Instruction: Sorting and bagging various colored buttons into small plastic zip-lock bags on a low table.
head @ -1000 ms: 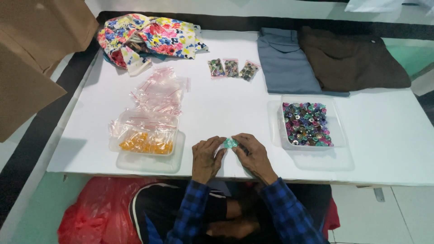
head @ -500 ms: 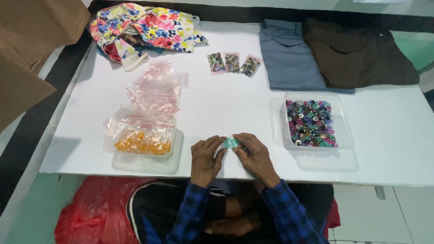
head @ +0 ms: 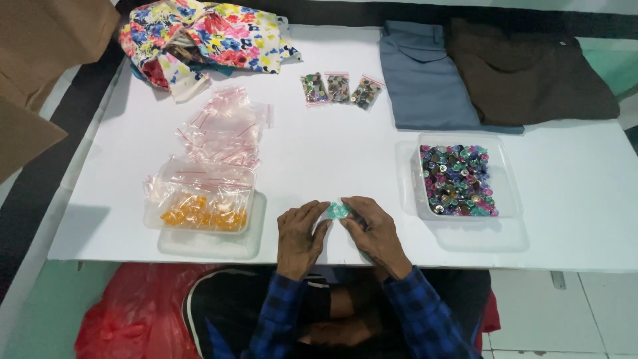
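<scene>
I see both hands, left hand (head: 300,234) and right hand (head: 374,229), pinching a small green bag (head: 337,210) at lower centre of the white table (head: 319,159). Folded cloth lies along the top edge, above a pale green floor (head: 40,312) at lower left.

White tabletop (head: 319,153) fills the view, evenly lit – soft shadows only. Pale green floor (head: 40,312) shows below its near edge on the hands' left, white tiles (head: 585,312) below on their right. Black band (head: 46,173) runs along the table's left side – brown cardboard (head: 40,60) beyond it.
</scene>
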